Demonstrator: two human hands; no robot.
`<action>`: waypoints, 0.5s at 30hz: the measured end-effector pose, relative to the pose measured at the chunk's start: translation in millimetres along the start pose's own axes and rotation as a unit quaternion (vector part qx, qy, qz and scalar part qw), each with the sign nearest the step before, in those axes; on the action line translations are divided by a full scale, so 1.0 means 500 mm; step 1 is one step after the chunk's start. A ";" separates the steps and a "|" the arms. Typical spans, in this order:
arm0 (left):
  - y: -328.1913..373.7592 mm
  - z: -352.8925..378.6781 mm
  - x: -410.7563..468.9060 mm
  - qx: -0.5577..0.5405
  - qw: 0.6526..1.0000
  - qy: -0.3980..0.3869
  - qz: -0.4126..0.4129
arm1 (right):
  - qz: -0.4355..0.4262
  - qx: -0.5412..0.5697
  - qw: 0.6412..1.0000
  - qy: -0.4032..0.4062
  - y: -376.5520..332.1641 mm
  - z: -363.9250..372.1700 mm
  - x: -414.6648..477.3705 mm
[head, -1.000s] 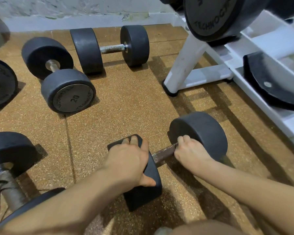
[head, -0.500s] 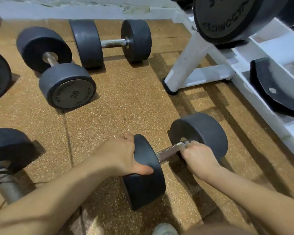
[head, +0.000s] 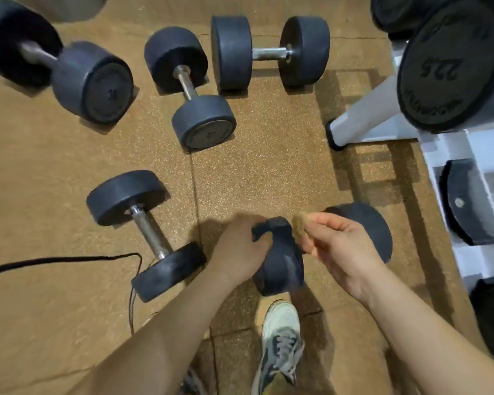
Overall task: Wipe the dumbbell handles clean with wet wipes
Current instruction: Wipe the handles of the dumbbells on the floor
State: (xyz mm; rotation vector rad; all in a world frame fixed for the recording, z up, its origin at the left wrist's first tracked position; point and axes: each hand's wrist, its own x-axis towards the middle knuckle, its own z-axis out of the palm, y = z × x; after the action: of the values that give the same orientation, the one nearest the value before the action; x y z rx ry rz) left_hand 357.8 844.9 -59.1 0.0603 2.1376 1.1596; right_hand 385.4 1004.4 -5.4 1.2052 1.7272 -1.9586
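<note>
A black dumbbell [head: 281, 263] lies on the brown floor just in front of me. My left hand [head: 240, 248] grips its near weight head from the left. Its far head [head: 374, 223] shows behind my right hand [head: 340, 246], which is raised off the handle and pinches a small, brown-stained wipe [head: 299, 227] between thumb and fingers. The handle itself is hidden behind my hands and the near head.
Several other dumbbells lie on the floor: one at left [head: 149, 232], one in the middle [head: 188, 86], one at the back [head: 270, 52], one far left [head: 57, 61]. A white rack [head: 362, 121] with dumbbells stands on the right. A black cable [head: 69, 259] crosses the floor. My shoe [head: 280, 343] is below.
My right hand has come off the handle and lifted with the dirty wipe. My left hand stays on the near head. The view has pulled back and shifted left.
</note>
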 end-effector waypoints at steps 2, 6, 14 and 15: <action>0.067 -0.081 -0.074 -0.151 0.987 0.007 -0.059 | 0.017 -0.004 1.000 -0.011 -0.050 0.053 -0.073; 0.192 -0.252 -0.208 -0.371 0.924 -0.022 -0.095 | -0.001 -0.032 0.999 -0.040 -0.175 0.183 -0.219; 0.252 -0.537 -0.328 -0.442 0.886 0.084 -0.114 | -0.004 -0.071 0.988 -0.136 -0.391 0.392 -0.358; 0.249 -0.566 -0.328 -0.455 0.877 0.102 -0.118 | 0.006 -0.053 0.988 -0.147 -0.411 0.408 -0.360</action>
State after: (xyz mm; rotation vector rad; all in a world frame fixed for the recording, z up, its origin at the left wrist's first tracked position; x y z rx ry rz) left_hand 280.5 658.4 226.7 -0.7501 1.4925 1.9491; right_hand 276.4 814.0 255.5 0.8403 1.6446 -1.8989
